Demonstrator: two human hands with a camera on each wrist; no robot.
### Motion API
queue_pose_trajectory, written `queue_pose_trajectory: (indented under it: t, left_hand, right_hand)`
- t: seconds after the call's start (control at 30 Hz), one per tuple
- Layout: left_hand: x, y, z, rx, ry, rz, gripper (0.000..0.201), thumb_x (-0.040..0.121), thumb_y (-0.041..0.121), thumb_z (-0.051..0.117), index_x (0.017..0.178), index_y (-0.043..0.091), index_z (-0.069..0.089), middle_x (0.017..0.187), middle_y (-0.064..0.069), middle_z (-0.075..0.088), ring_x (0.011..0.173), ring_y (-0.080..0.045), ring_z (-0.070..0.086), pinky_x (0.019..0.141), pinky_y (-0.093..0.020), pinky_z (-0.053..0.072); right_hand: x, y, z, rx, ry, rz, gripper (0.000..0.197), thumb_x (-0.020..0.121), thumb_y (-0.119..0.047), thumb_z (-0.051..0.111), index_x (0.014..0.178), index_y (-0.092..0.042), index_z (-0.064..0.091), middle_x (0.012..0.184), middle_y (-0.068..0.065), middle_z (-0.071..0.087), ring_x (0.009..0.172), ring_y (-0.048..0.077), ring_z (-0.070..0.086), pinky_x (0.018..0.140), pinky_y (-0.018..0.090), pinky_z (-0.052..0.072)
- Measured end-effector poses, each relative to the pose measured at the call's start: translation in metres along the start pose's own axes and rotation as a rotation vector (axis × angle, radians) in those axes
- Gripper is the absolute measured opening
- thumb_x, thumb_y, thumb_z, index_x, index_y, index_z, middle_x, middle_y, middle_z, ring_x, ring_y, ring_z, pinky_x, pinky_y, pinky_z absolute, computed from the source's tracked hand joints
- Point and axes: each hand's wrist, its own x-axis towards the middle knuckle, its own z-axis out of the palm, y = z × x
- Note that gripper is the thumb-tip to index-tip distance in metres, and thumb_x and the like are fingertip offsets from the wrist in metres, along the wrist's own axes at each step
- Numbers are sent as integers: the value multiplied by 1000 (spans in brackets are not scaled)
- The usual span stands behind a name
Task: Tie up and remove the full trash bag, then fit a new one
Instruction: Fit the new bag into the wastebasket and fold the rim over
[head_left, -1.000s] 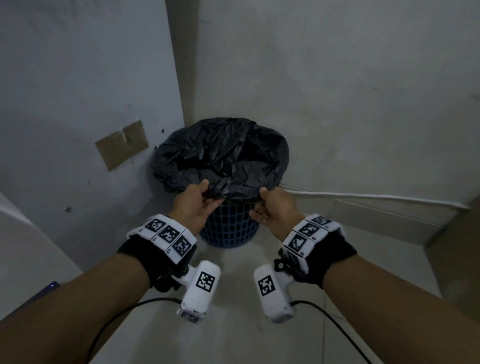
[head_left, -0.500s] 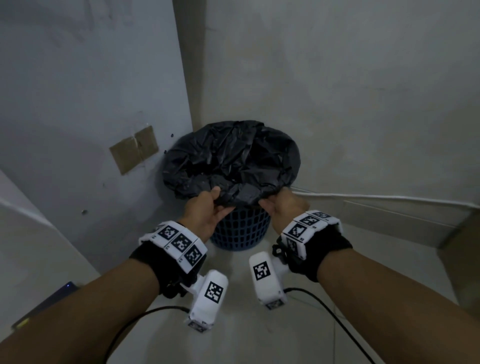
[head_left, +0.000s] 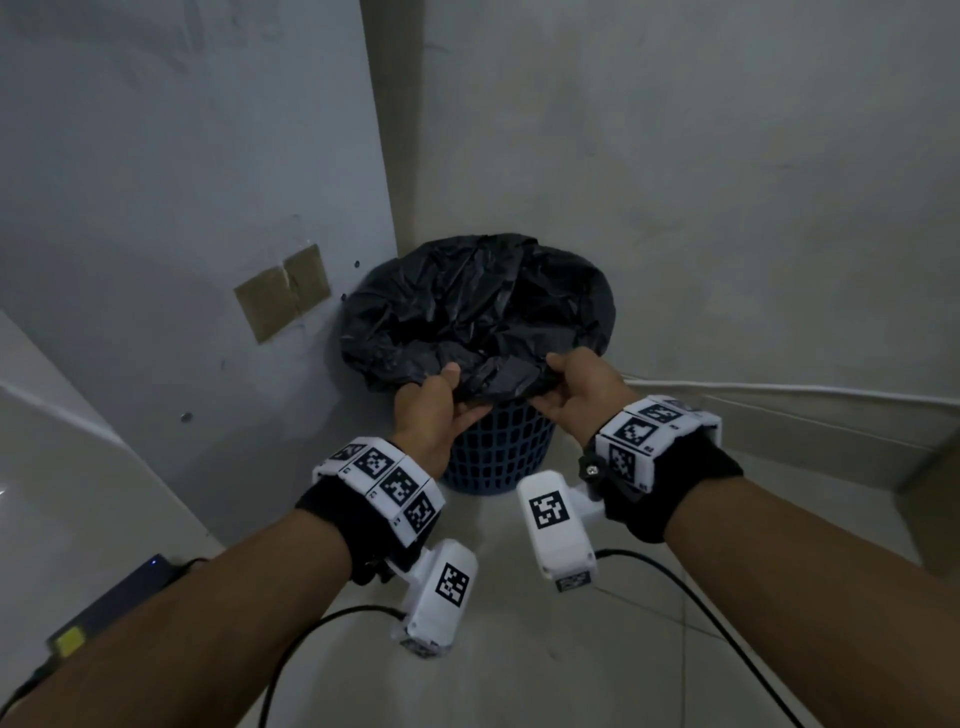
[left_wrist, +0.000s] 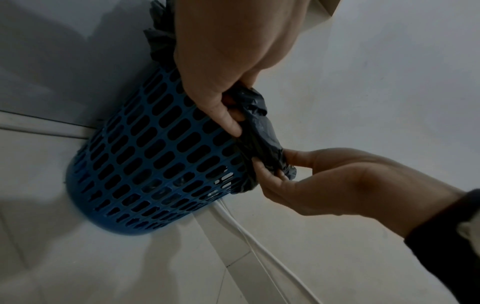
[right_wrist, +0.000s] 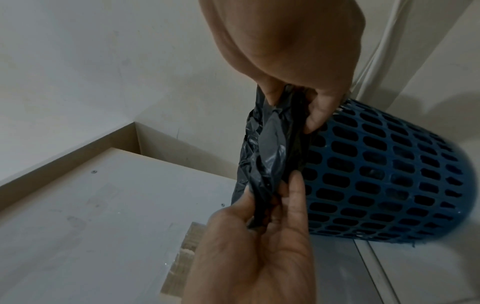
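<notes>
A black trash bag (head_left: 478, 312) lines a blue lattice basket (head_left: 498, 452) standing in the corner of two walls. Its hem is folded out over the rim. My left hand (head_left: 460, 392) pinches the hem at the front of the rim, thumb on top and fingers beneath. My right hand (head_left: 550, 382) pinches the same fold just to the right. In the left wrist view the bunched bag (left_wrist: 259, 133) stretches between the two hands beside the basket (left_wrist: 155, 164). The right wrist view shows the bag (right_wrist: 270, 148) gathered against the basket (right_wrist: 376, 174). The bag's contents are hidden.
Walls close in behind and to the left of the basket. A brown taped patch (head_left: 283, 293) sits on the left wall. A white cable (head_left: 779, 389) runs along the skirting at right. A dark device with a blue light (head_left: 119, 597) lies at lower left.
Both hands have drawn closer together at the front of the rim and lifted the bag's hem slightly, bunching it between them. The basket has stayed in place.
</notes>
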Motion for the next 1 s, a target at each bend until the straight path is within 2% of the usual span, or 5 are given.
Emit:
queue_pose_trajectory:
  t: [0.13, 0.33, 0.5, 0.6, 1.0]
  left_hand:
    - [1, -2, 1, 4, -16, 11, 38, 100, 13, 47, 132, -8, 45, 122, -21, 58, 87, -24, 64, 61, -31, 59]
    - [3, -4, 1, 4, -23, 23, 40, 100, 14, 47, 134, -7, 44, 121, -22, 60, 90, -26, 67, 64, -32, 61]
    - [3, -6, 3, -7, -20, 38, 41, 100, 13, 48, 134, -8, 43, 121, -23, 59, 84, -25, 67, 60, -31, 61]
    - [3, -8, 4, -9, 3, 37, 41, 100, 14, 48, 133, -9, 42, 123, -23, 58, 87, -27, 67, 58, -31, 60]
    - [29, 10, -3, -91, 155, 34, 45, 100, 16, 49, 138, -4, 39, 127, -17, 53, 102, -31, 57, 74, -38, 55]
  right_hand:
    - [1, 0, -5, -11, 21, -28, 27, 92, 3, 51, 119, 2, 57, 110, 18, 65, 81, 29, 65, 53, 39, 53]
    - [4, -10, -10, -141, 44, 65, 23, 97, -9, 50, 75, -12, 51, 76, 3, 49, 62, 18, 45, 66, 28, 45]
    - [4, -9, -8, -23, -31, 19, 11, 95, 4, 47, 98, -1, 56, 104, 13, 64, 107, 32, 61, 85, 41, 53]
    - [9, -8, -6, -3, 31, -29, 24, 93, 7, 49, 116, 3, 55, 118, 16, 66, 109, 32, 63, 73, 41, 56]
    - [-2, 25, -9, 50, -177, -57, 26, 94, 2, 55, 120, 2, 57, 119, 17, 65, 106, 31, 64, 88, 41, 55]
